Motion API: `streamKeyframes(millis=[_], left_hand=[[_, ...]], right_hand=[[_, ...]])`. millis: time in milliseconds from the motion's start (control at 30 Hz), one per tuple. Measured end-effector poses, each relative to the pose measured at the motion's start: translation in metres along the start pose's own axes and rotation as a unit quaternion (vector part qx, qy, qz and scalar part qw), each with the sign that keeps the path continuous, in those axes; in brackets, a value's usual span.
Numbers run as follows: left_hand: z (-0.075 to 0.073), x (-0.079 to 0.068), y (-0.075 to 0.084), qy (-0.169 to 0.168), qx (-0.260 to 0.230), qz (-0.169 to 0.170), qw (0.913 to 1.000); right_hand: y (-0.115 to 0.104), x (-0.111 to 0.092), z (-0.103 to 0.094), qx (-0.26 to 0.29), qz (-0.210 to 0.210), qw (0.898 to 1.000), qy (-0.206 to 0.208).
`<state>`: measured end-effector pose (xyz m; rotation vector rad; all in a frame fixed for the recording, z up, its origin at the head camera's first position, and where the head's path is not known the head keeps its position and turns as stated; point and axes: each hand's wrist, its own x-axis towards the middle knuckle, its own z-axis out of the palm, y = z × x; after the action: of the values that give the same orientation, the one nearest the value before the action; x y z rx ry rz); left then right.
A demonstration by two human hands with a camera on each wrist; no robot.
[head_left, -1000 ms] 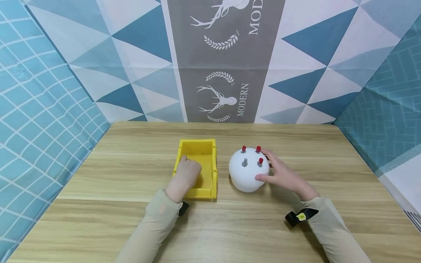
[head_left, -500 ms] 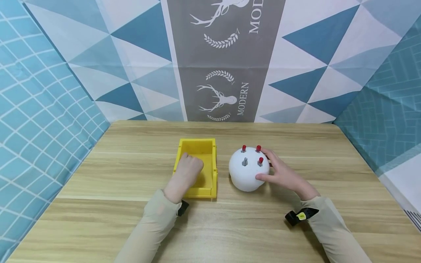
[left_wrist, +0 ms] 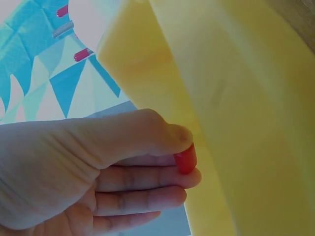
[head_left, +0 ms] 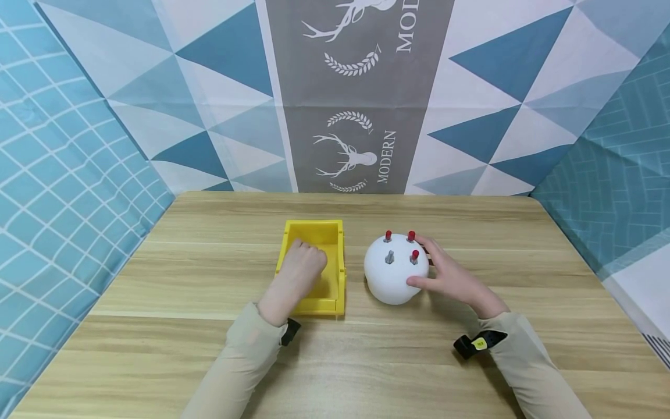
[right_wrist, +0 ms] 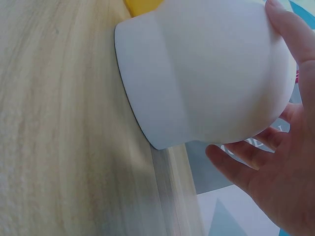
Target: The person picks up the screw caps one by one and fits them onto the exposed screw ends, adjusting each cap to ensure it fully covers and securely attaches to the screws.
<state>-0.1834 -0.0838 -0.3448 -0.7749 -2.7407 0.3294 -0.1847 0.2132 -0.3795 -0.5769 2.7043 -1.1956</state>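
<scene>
A small red cap [left_wrist: 185, 160] is pinched between the thumb and fingers of my left hand [head_left: 297, 272], which is over the yellow box [head_left: 341, 291]. A rounded white dome [head_left: 387, 285] stands right of the box. Three metal posts on its top wear red caps, among them the front right cap [head_left: 415, 255]; the front left post [head_left: 389, 258] is bare metal. My right hand [head_left: 454, 278] holds the dome from the right, thumb at the front and fingers round the back. In the right wrist view the dome's flat base [right_wrist: 147, 88] sits on the table.
Both things stand on a wood-grain table [head_left: 183, 279]. Behind it hangs a patterned cloth [head_left: 356, 116], with blue cloth at both sides. My left hand hides part of the box's inside. A wrist strap [head_left: 478, 344] is on my right arm.
My left hand has risen slightly and shifted a little right over the yellow box. The right hand and the white dome keep their place.
</scene>
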Motion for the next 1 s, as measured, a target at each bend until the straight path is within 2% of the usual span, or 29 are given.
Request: streamKeyframes(millis=[367, 533, 767, 1000], left_hand=[[-0.006, 0.0, 0.004, 0.054, -0.004, 0.005, 0.9985], [-0.008, 0.0, 0.006, 0.096, -0.009, 0.016, 0.9952], [-0.012, 0.001, 0.009, 0.127, 0.004, 0.037, 0.9912], [-0.019, 0.007, 0.013, 0.168, -0.03, 0.041, 0.9845]], right_hand=[[0.002, 0.0, -0.001, -0.002, 0.006, 1.0, -0.001], [0.002, 0.0, 0.0, -0.001, 0.004, 1.0, -0.001], [0.001, 0.0, 0.0, 0.002, -0.002, 1.0, -0.003], [-0.001, -0.001, 0.0, 0.002, 0.001, 1.0, -0.003]])
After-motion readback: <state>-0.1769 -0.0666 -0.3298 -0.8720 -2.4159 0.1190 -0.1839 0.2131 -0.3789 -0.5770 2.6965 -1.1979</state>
